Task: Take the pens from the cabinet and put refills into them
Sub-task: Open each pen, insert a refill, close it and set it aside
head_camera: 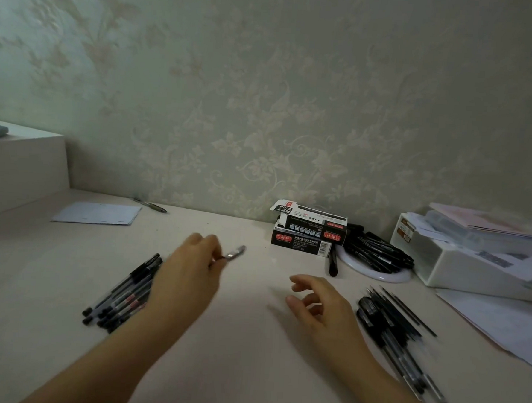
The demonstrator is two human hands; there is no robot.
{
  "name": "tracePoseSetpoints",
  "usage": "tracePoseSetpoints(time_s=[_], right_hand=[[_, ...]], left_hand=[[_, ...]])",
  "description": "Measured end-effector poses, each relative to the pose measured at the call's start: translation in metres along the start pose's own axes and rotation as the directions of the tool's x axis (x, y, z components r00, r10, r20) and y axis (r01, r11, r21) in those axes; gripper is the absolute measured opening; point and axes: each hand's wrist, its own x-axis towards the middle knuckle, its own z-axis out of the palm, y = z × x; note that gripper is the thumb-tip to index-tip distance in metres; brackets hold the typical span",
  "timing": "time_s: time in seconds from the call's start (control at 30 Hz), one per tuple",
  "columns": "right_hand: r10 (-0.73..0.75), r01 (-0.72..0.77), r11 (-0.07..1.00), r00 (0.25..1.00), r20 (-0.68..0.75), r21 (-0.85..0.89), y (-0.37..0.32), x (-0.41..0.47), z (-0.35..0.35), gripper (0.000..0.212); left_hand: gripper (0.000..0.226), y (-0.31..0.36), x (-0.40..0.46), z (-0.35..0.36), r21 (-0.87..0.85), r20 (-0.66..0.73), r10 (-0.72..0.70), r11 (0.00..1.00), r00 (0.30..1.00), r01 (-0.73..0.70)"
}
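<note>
My left hand [192, 265] hovers over the middle of the desk and pinches a small blurred pen piece [235, 253] with a silver tip. My right hand [317, 304] floats to its right, fingers loosely curled, holding nothing. A row of capped pens [122, 295] lies on the desk to the left, partly hidden by my left forearm. To the right lies a heap of black pens and thin refills [394, 324]. Two stacked black refill boxes [309, 232] stand by the wall, the top one with its flap open.
More black pens [377, 251] are piled on a white round plate [388, 275] beside the boxes. A white organizer [472, 263] with papers fills the right side. A grey sheet [97, 213] and a single pen [150, 205] lie at the back left, near a raised white ledge [20, 167].
</note>
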Motion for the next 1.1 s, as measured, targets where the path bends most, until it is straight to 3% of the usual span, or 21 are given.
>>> tracePoseSetpoints(time_s=[0.1,0.2,0.33,0.53,0.6,0.7,0.83,0.9,1.03,1.1], right_hand=[[-0.036,0.038,0.998,0.998,0.047,-0.046,-0.002,-0.001,0.002,0.019],[-0.055,0.061,0.995,0.996,0.077,-0.080,-0.002,-0.002,0.003,0.018],[-0.049,0.054,0.996,0.997,0.066,-0.067,-0.002,-0.003,0.002,0.016],[-0.067,0.071,0.993,0.996,0.054,-0.091,-0.004,-0.003,0.002,0.014],[-0.071,0.073,0.983,0.997,0.019,-0.168,-0.005,-0.004,-0.001,0.011],[-0.059,0.031,0.891,0.997,-0.048,-0.453,-0.007,-0.001,-0.017,0.008],[0.148,-0.201,0.678,0.979,-0.137,-0.707,-0.003,-0.001,-0.048,0.021],[0.231,-0.258,0.592,0.962,-0.145,-0.763,0.001,-0.003,-0.055,0.021],[0.273,-0.244,0.575,0.957,-0.097,-0.781,0.006,-0.004,-0.053,0.017],[0.311,-0.251,0.553,0.947,-0.082,-0.795,0.007,-0.002,-0.051,0.033]], left_hand=[[0.015,-0.023,0.011,-0.015,0.197,0.001,-0.214,0.958,0.977,0.210],[0.014,-0.040,0.015,-0.021,0.272,0.048,-0.339,0.910,0.939,0.315],[0.013,-0.044,0.014,-0.019,0.322,0.125,-0.380,0.889,0.917,0.325],[0.014,-0.043,0.015,-0.018,0.351,0.115,-0.373,0.882,0.921,0.314],[0.017,-0.040,0.014,-0.018,0.350,0.091,-0.353,0.887,0.931,0.302],[0.021,-0.030,0.012,-0.013,0.311,0.048,-0.255,0.923,0.966,0.228],[0.019,-0.005,-0.001,-0.001,0.158,0.067,-0.046,0.987,0.997,0.035],[0.016,0.007,-0.009,0.006,0.094,0.104,0.040,0.994,0.994,-0.050],[0.011,0.018,-0.021,0.018,0.026,0.194,0.130,0.990,0.972,-0.137],[0.010,0.020,-0.024,0.022,-0.008,0.226,0.143,0.989,0.964,-0.145]])
